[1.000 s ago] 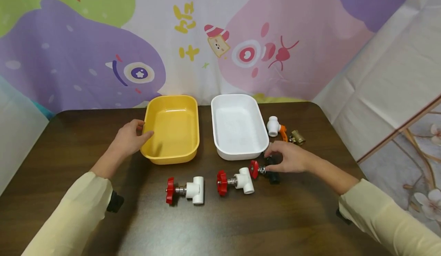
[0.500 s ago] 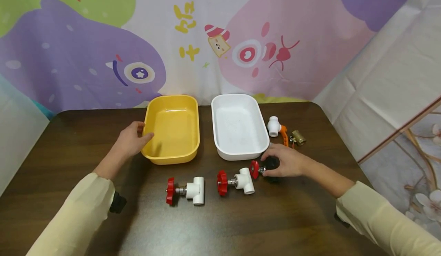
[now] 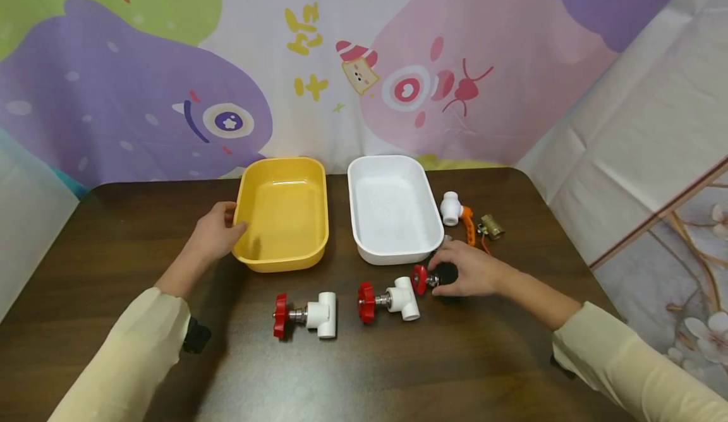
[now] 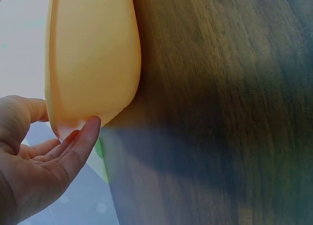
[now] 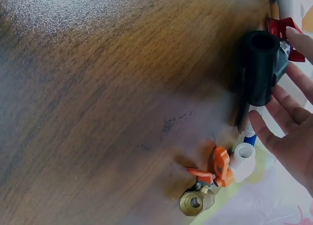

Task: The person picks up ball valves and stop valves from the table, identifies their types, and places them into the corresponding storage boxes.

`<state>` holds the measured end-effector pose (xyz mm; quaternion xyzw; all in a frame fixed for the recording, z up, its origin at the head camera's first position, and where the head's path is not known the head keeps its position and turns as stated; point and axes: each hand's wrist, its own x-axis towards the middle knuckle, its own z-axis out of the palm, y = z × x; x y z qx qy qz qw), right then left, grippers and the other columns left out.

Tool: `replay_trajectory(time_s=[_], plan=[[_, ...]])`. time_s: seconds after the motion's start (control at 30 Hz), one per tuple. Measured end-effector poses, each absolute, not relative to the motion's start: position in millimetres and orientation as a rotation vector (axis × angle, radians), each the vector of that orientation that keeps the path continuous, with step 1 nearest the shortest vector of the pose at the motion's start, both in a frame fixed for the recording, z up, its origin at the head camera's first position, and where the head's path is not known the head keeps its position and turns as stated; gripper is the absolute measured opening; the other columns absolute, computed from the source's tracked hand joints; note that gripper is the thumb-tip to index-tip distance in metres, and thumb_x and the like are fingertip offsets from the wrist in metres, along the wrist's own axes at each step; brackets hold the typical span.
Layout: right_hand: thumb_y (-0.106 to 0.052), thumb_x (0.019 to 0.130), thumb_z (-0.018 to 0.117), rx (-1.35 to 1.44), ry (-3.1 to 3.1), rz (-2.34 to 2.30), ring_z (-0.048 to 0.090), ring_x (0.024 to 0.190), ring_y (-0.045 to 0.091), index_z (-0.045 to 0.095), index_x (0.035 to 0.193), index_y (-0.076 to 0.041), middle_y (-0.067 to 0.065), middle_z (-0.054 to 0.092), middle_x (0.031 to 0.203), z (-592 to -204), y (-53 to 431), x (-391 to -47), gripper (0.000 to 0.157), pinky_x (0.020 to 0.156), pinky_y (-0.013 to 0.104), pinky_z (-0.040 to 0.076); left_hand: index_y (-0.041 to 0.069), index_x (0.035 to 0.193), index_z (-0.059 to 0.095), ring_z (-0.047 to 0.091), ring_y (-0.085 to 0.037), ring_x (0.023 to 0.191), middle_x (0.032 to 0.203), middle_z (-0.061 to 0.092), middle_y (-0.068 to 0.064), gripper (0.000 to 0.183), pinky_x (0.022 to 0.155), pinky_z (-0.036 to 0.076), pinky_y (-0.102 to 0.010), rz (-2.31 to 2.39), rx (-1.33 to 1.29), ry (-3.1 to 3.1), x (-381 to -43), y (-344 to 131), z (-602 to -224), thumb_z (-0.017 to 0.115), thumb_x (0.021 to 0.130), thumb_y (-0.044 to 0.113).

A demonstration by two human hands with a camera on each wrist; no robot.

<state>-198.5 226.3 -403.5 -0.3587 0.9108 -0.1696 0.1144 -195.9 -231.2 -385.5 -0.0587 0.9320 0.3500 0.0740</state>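
Observation:
My left hand (image 3: 213, 232) holds the left rim of the yellow tray (image 3: 284, 261), thumb inside and fingers outside. In the left wrist view the same fingers lie along the tray's end wall (image 4: 98, 54). At the right, my right hand (image 3: 469, 269) grips a black tee-shaped valve with a red handwheel (image 3: 419, 279), its thumb and fingers around the body. The right wrist view shows the valve's black pipe (image 5: 259, 71) against my fingertips, still on or just over the table. Two white tee valves with red handwheels, one left (image 3: 321, 314) and one nearer the middle (image 3: 402, 299), lie in front.
A white tray (image 3: 395, 258) stands right of the yellow one. Beyond my right hand lie a white ball valve with an orange lever (image 3: 451, 209) and a brass valve (image 3: 491, 227). A partly hidden white-and-blue piece (image 5: 249, 137) is near the black valve. A printed cloth hangs behind.
My right hand has moved slightly toward me and its fingers have come round the black valve. The left hand stays at the yellow tray's rim.

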Motion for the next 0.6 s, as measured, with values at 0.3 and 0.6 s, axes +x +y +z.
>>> replay_trajectory(time_s=[0.3,0.6], plan=[[-0.032,0.071,0.079,-1.073,2.687,-0.455,0.051,0.101,0.019,0.066,0.098,-0.019,0.001,0.060,0.109,-407.4,224.4,-195.8,0.032,0.086,0.039,0.045,-0.008,0.140,0.026,0.048,-0.045,0.116,0.129,0.044,-0.035,0.056,0.095,0.045,-0.053,1.081,-0.157,2.808,-195.0,-234.2,-387.3,0.046,0.093,0.016],[-0.027,0.070,0.080,-1.144,2.717,-0.387,0.051,0.097,0.019,0.067,0.095,-0.018,0.000,0.061,0.104,-411.1,222.3,-195.3,0.029,0.084,0.038,0.046,-0.008,0.141,0.026,0.048,-0.044,0.115,0.129,0.044,-0.034,0.057,0.094,0.046,-0.052,1.087,-0.165,2.791,-195.8,-235.4,-387.9,0.046,0.093,0.017]])
